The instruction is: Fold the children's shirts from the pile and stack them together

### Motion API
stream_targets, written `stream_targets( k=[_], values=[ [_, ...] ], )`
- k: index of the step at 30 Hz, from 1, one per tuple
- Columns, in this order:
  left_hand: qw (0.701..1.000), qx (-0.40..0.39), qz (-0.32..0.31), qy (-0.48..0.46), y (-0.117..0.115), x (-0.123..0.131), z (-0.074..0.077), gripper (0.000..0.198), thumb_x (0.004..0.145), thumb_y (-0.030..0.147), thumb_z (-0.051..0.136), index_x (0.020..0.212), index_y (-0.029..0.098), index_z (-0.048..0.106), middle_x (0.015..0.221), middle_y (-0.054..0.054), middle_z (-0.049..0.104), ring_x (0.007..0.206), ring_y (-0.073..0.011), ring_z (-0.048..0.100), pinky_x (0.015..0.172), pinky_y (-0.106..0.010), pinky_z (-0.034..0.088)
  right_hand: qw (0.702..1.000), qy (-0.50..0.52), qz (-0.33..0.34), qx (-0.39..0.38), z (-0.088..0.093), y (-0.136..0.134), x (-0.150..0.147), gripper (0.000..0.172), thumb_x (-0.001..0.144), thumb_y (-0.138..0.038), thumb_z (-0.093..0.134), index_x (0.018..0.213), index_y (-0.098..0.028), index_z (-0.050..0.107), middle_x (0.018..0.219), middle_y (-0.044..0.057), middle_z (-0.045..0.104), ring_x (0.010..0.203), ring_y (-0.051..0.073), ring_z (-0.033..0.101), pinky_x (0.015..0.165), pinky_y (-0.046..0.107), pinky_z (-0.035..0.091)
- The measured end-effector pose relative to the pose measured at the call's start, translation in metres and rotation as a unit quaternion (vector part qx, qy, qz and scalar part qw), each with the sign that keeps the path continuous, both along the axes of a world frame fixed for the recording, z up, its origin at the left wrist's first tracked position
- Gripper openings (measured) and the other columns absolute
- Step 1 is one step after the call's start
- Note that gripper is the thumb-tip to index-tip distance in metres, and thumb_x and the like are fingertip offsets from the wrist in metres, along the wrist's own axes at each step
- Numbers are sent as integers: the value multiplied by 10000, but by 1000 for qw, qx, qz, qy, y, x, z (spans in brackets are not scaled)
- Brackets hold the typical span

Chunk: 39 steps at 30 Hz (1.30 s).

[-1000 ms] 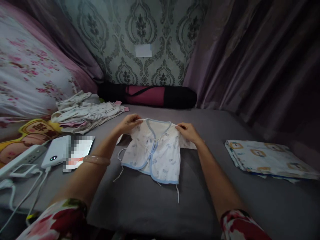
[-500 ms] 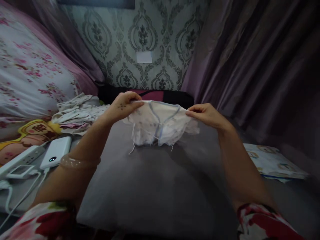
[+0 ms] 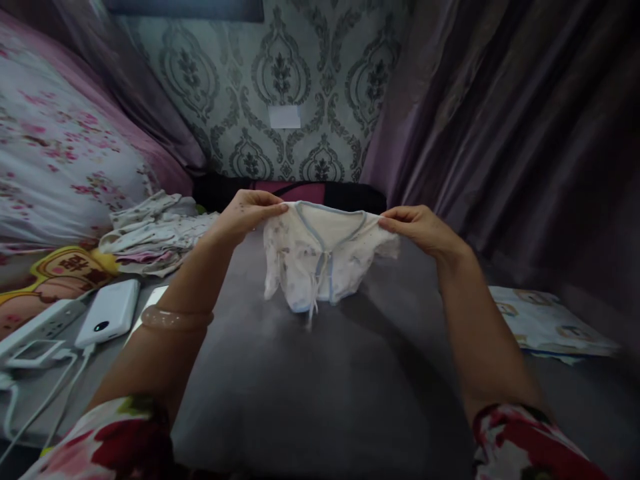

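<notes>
Stretched between my two hands is a small white baby shirt (image 3: 300,257) with a faint print, light blue trim along its neck and front, and thin ties dangling at the middle. My left hand (image 3: 254,212) pinches it at one shoulder, fingers closed. At the opposite shoulder my right hand (image 3: 413,227) pinches the cloth between thumb and fingers. The shirt hangs upright, its front facing me, above a grey padded surface (image 3: 310,393). A clear bangle (image 3: 175,319) circles my left forearm.
A pile of folded clothes (image 3: 155,230) lies at the left, behind a yellow cartoon cushion (image 3: 70,270). Nearer are a white power bank (image 3: 109,310) and a power strip (image 3: 43,327) with cables. Folded printed cloth (image 3: 550,323) lies at the right. Curtains (image 3: 480,120) hang beside the patterned wall.
The shirt has swung and opened out, its lower part hanging lower and its ties now together at the middle. My right hand has shifted slightly right. Both hands keep their hold.
</notes>
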<state>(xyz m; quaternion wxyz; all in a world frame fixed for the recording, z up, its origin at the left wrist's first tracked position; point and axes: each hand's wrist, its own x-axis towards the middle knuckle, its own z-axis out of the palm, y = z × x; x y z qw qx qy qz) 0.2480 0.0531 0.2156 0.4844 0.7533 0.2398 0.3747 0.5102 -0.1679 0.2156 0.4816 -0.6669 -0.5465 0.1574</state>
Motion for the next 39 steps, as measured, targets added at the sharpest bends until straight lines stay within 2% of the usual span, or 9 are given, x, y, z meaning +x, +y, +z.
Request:
stream_targets(
  k=[8, 13, 16, 20, 22, 25, 28, 34, 39],
  values=[
    [999, 22, 14, -37, 2, 1, -12, 215, 710, 307, 702, 843, 140, 723, 731, -28, 664, 655, -130, 578, 647, -265, 466, 992, -33, -63, 102, -9, 13, -5, 346, 761, -518, 666, 838, -183, 706, 760, 19, 659, 696, 148, 574, 619, 273, 455],
    [988, 120, 86, -51, -26, -12, -11, 168, 808, 282, 605, 874, 162, 702, 757, -15, 618, 745, -153, 570, 695, -269, 462, 979, -108, -93, 146, -6, 1, -26, 323, 859, -503, 583, 833, -197, 684, 783, 27, 645, 739, 162, 575, 666, 289, 456],
    [953, 238, 171, -78, -62, -33, -3, 188, 886, 294, 547, 970, 199, 687, 855, -15, 595, 868, -179, 560, 810, -306, 471, 976, -118, -103, 152, 8, -23, -47, 323, 874, -521, 584, 854, -216, 688, 776, 20, 638, 731, 161, 573, 644, 277, 450],
    [853, 437, 278, -62, -99, -68, 16, 250, 946, 252, 479, 1126, 241, 653, 988, -34, 536, 1006, -195, 523, 950, -356, 424, 981, -72, -105, 146, 35, -57, -72, 306, 850, -511, 642, 848, -211, 700, 707, -4, 603, 621, 123, 528, 550, 240, 411],
    [831, 493, 255, -8, -100, -81, 25, 284, 947, 275, 491, 1196, 290, 626, 1035, -30, 533, 984, -186, 536, 900, -326, 436, 989, -33, -91, 113, 43, -66, -74, 301, 836, -500, 666, 829, -201, 702, 682, -12, 592, 577, 105, 504, 514, 223, 388],
    [842, 517, 121, 99, -76, -86, 25, 288, 952, 337, 471, 1194, 288, 620, 961, -14, 576, 855, -162, 566, 755, -285, 444, 999, 21, -48, 14, 33, -61, -59, 341, 814, -526, 670, 821, -187, 704, 683, -4, 618, 566, 112, 519, 501, 222, 393],
    [875, 444, 7, 192, -36, -67, -6, 279, 965, 360, 429, 1073, 217, 643, 918, -17, 641, 823, -147, 586, 734, -257, 435, 998, 6, -10, -60, -12, -35, -32, 367, 830, -533, 622, 844, -176, 707, 743, 11, 668, 625, 135, 567, 566, 240, 430],
    [892, 307, -90, 319, 18, -13, -125, 329, 950, 356, 372, 1002, 172, 640, 927, -70, 675, 835, -186, 619, 742, -273, 441, 971, -188, -13, -148, -134, 14, 2, 255, 926, -319, 477, 875, -147, 659, 842, 60, 688, 784, 167, 611, 714, 262, 426],
    [883, 314, -85, 338, 38, 5, -170, 378, 968, 395, 313, 1034, 203, 632, 956, -69, 648, 828, -191, 621, 731, -280, 431, 908, -334, -39, -250, -167, 24, 4, 282, 1014, -350, 374, 992, -191, 605, 1024, 83, 679, 912, 181, 627, 775, 270, 404]
  ],
)
